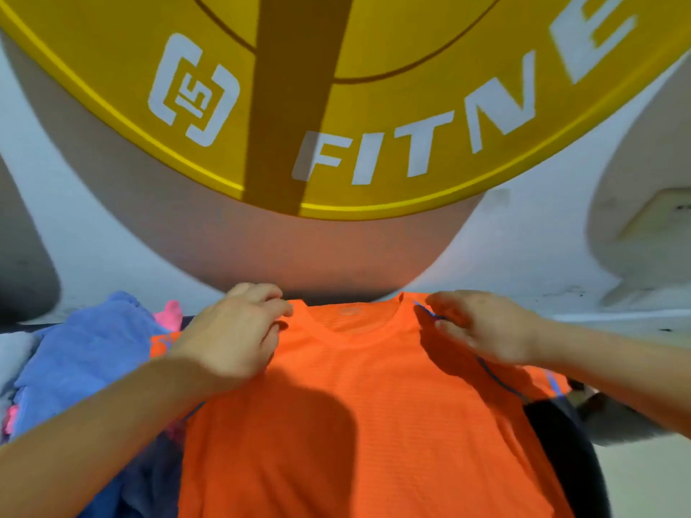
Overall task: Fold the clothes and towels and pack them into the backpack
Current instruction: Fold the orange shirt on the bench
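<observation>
Head view: a white wall (pixel 112 226) is seen across the top half, with a large curved yellow sign (pixel 374 106) at 12 o'clock lettered in white "FITN" and "E" beside a square logo. The surface beneath the clothes is almost wholly covered; only a dark strip (pixel 336 296) is shown beyond the collar. One orange shirt (pixel 355 424) is laid flat, front up, from the centre down to 6 o'clock, collar towards 12. One blue towel (pixel 86 353) is heaped at 9 o'clock, with pink cloth (pixel 172 312) showing behind it. One dark fabric item (pixel 568 454) is partly covered by the shirt at 4 o'clock; whether it is the backpack cannot be told. Two hands are seen: the left hand (pixel 232 330) pinches the shirt's shoulder at 10 o'clock of the collar, and the right hand (pixel 482 327) pinches the opposite shoulder seam at 2 o'clock.
</observation>
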